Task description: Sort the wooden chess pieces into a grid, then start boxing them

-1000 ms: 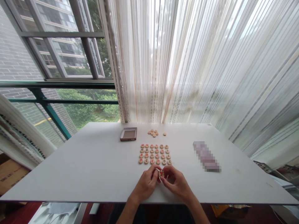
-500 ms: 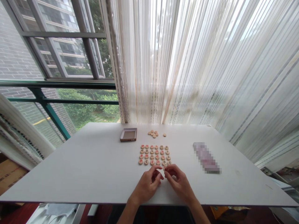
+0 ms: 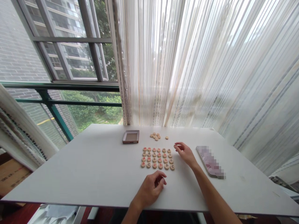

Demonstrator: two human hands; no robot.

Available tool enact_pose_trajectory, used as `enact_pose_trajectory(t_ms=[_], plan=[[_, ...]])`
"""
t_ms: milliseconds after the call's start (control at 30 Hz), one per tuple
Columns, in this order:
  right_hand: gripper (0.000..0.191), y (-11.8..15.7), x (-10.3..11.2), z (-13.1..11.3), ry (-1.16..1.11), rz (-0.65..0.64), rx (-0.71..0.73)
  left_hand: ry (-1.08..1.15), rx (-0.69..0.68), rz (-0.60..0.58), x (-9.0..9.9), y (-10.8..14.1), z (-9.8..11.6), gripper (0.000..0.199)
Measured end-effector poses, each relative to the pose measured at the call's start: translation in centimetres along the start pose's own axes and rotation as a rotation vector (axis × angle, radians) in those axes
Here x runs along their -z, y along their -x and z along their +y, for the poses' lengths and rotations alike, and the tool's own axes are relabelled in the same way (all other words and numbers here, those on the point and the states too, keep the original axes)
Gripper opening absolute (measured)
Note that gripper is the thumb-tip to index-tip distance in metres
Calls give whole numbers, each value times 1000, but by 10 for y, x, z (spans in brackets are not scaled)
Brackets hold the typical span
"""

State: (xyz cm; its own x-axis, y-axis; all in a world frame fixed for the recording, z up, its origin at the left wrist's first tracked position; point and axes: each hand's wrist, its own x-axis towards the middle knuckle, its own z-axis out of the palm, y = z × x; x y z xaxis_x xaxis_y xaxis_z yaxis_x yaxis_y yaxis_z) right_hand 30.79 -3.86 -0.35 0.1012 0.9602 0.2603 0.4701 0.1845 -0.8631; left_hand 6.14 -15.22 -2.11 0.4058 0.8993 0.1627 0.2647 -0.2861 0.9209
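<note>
Round wooden chess pieces point(image 3: 154, 160) with red and black characters lie in a grid of rows on the white table. My right hand point(image 3: 185, 153) is just right of the grid's back row, its thumb and fingertips pinched on a small wooden piece point(image 3: 175, 146). Near the table's front edge, below the grid, my left hand point(image 3: 153, 186) rests with curled fingers apart and nothing visible between them. Behind the grid sits a small pile of plain-looking pieces point(image 3: 156, 139), with a single piece point(image 3: 166, 137) to its right.
A shallow open box point(image 3: 131, 137) stands at the back left of the table point(image 3: 93, 168). A partly pixelated flat pinkish object point(image 3: 209, 161) lies right of my right hand. Sheer curtains hang behind the table.
My right hand has moved forward and right, away from my left hand, with the piece in its fingers. The left hand stays low by the front edge. The whole view has shifted slightly.
</note>
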Motion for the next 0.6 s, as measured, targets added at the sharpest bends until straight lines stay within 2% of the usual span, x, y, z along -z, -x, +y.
enact_pose_trajectory(t_ms=[100,200,600], plan=[[31,-10,-6,15,66,68,-52,-2,2,-3,0,0,-1,20],[31,-7,-9,23,108,86,-50,-8,6,-2,0,1,0,20],[31,1,-14,19,207,89,71,-42,-1,-2,0,2,7,19]])
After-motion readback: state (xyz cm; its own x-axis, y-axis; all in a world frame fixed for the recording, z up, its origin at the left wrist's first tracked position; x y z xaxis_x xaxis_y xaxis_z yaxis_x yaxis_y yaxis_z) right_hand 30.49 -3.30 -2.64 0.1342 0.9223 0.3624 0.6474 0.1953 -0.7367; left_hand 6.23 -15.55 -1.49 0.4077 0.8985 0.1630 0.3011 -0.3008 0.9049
